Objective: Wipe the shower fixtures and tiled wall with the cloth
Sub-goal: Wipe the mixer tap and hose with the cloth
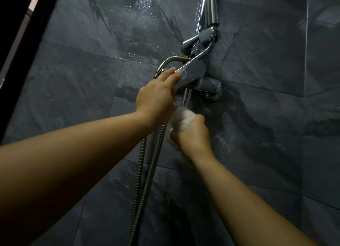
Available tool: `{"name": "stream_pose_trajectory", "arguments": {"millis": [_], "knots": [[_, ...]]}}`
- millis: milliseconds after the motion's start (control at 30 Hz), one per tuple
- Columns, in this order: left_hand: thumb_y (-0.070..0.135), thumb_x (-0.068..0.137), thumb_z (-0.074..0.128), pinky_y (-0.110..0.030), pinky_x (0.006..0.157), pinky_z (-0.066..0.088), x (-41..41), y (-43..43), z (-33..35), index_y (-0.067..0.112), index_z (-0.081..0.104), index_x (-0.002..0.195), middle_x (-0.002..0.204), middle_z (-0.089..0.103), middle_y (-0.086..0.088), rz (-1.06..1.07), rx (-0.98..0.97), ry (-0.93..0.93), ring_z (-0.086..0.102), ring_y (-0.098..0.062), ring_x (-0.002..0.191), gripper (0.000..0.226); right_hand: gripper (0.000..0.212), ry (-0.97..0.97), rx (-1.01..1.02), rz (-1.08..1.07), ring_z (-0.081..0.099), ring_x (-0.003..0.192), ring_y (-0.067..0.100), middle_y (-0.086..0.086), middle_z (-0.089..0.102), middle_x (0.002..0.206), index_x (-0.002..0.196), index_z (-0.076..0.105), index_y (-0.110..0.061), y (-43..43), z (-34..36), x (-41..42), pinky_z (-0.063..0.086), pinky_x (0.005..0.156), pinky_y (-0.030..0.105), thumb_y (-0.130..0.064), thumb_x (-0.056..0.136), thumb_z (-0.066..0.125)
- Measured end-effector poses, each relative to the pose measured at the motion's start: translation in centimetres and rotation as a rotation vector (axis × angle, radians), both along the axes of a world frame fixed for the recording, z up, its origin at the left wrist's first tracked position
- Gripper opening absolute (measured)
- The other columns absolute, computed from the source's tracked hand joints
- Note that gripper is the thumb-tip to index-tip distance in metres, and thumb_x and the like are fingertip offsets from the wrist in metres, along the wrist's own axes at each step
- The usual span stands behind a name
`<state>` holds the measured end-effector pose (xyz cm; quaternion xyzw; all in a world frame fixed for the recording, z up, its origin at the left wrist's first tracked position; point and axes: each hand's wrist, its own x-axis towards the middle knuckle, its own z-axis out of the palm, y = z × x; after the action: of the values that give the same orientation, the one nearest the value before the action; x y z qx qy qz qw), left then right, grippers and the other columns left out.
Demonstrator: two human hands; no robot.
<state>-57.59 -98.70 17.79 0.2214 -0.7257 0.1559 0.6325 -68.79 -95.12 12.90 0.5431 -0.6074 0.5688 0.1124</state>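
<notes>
Right hand (191,135) clenches the white cloth (181,117) around the chrome pipe (187,96) just below the mixer lever (192,73). Left hand (158,96) lies on the lever's left end; whether it grasps is unclear.

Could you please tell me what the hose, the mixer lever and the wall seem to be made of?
Ribbed silver shower hose: looks like flexible spiral-wound metal, dull steel sheen. Flat mirror-bright mixer lever: chrome-plated, by its reflections; the core cannot be told. Dark grey veined wall tiles: glossy stone-look ceramic or real slate, uncertain; grout lines and wet highlights show.
</notes>
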Motion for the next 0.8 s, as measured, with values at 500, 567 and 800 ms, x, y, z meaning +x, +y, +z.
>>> {"name": "stream_pose_trajectory", "arguments": {"millis": [500, 567, 800], "knots": [[0.021, 0.096, 0.042, -0.046, 0.098, 0.042, 0.7, 0.3, 0.5, 0.027, 0.037, 0.142, 0.149, 0.035, 0.005, 0.070, -0.008, -0.048, 0.044, -0.027, 0.126, 0.046, 0.064, 0.546, -0.266, -0.124, 0.047, 0.113, 0.031, 0.014, 0.038, 0.133, 0.132, 0.038, -0.010, 3.8, 3.0, -3.1, 0.041, 0.090, 0.038, -0.043, 0.084, 0.063], [0.022, 0.097, 0.041, -0.044, 0.097, 0.042, 0.9, 0.3, 0.5, 0.029, 0.036, 0.142, 0.150, 0.035, 0.006, 0.087, -0.005, -0.054, 0.044, -0.026, 0.127, 0.046, 0.049, 0.697, -0.200, -0.226, 0.040, 0.117, 0.035, 0.015, 0.034, 0.136, 0.131, 0.045, -0.011, 1.5, 4.9, -2.7, 0.036, 0.096, 0.040, -0.040, 0.092, 0.051], [0.023, 0.096, 0.041, -0.049, 0.097, 0.043, 1.1, 0.1, 0.8, 0.029, 0.040, 0.140, 0.147, 0.039, 0.005, 0.069, -0.026, -0.061, 0.044, -0.026, 0.127, 0.044, 0.036, 0.941, 0.036, -0.327, 0.027, 0.130, 0.035, 0.004, 0.042, 0.137, 0.125, 0.052, -0.025, -1.4, 4.8, -1.8, 0.026, 0.106, 0.039, -0.042, 0.094, 0.044]]}}
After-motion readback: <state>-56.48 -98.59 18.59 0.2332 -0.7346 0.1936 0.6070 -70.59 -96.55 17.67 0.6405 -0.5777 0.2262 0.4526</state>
